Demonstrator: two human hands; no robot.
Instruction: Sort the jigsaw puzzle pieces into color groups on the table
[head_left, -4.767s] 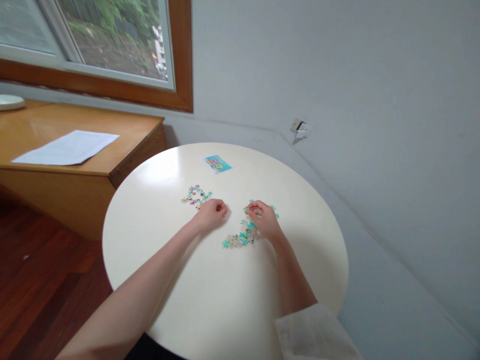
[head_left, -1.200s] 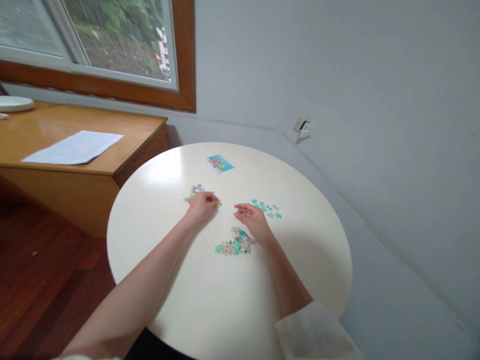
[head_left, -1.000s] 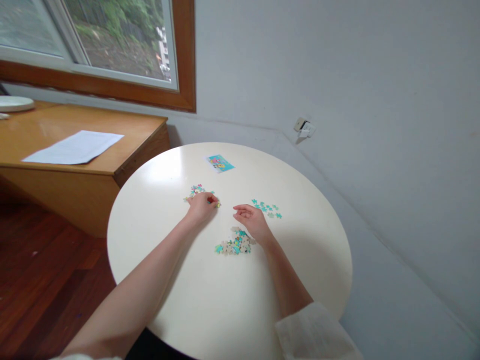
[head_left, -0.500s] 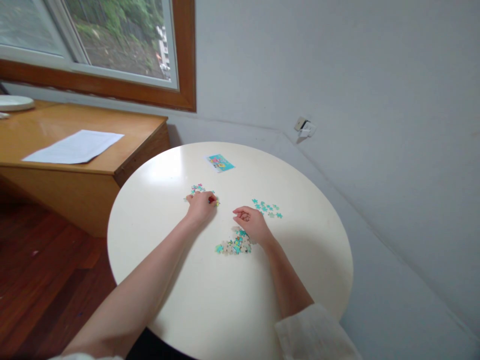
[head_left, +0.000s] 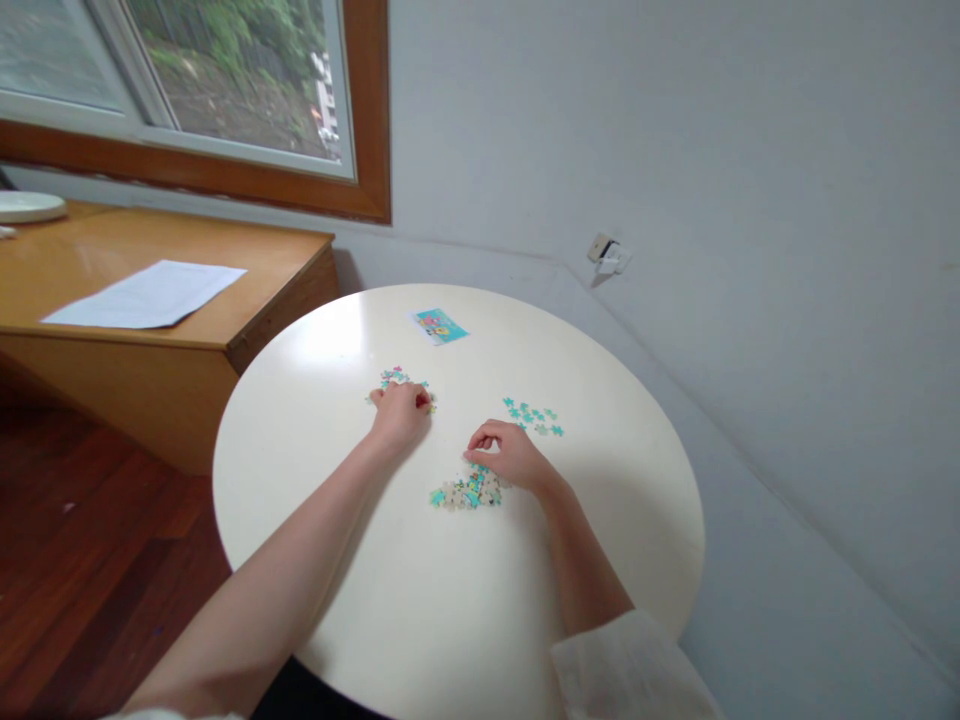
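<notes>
My left hand (head_left: 400, 412) rests with curled fingers over the left group of jigsaw puzzle pieces (head_left: 395, 376), partly covering them. Whatever its fingertips may hold is hidden. Over the far edge of a mixed pile of puzzle pieces (head_left: 466, 495), my right hand (head_left: 514, 456) pinches thumb and forefinger together on what looks like a puzzle piece, mostly hidden by the fingertips. Some pieces in this pile lie with their plain beige backs up. To the right of that hand, turquoise puzzle pieces (head_left: 534, 414) are spread out loosely.
A small colourful picture card (head_left: 439, 326) lies toward the far side of the round white table (head_left: 600, 520). At the left, a wooden desk (head_left: 277, 250) carries a sheet of paper (head_left: 146, 294). A white wall (head_left: 675, 150) with a socket stands behind and right.
My right hand has lowered slightly toward the pile, and its thumb and forefinger have closed together at the pile's far edge. My left hand has hardly moved.
</notes>
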